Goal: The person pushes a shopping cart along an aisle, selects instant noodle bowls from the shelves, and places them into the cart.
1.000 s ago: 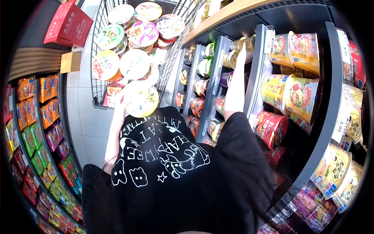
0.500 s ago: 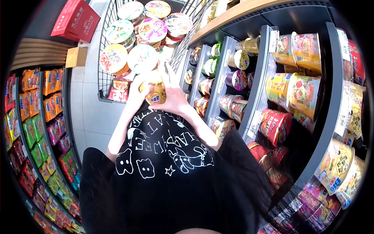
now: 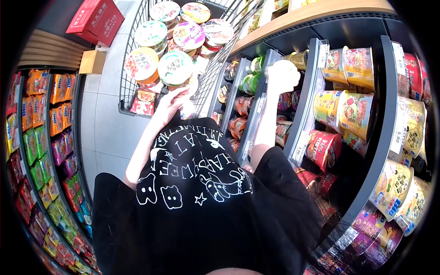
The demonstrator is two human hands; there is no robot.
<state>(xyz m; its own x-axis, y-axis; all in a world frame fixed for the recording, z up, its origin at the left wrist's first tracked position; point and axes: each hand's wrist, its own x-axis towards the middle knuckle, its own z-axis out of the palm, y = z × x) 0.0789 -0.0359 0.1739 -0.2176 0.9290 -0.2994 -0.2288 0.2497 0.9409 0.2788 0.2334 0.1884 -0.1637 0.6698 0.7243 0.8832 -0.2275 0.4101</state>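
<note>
My left hand (image 3: 173, 101) is beside the near end of the shopping cart, fingers stretched out and apart, just below a noodle cup with a white and green lid (image 3: 176, 68). No cup shows in its grasp. Over at the right-hand shelf, my right hand (image 3: 283, 77) reaches in among the cup rows with its fingers curled. Glare washes it out, so what it holds cannot be made out. Next to it lie yellow cups (image 3: 299, 59) and green cups (image 3: 250, 84) on their sides.
The wire cart (image 3: 123, 94) holds several noodle cups and a red packet (image 3: 143, 102). Grey shelf dividers (image 3: 303, 98) separate rows of cups on the right. Bagged snacks (image 3: 33, 147) line the left shelf. A red box (image 3: 95, 22) and a cardboard box (image 3: 91, 62) stand at the back left.
Both hands held a yellow noodle cup together before me. Now they are apart: my right hand has moved right to the shelf, and the cup no longer shows. My left hand stayed near the cart.
</note>
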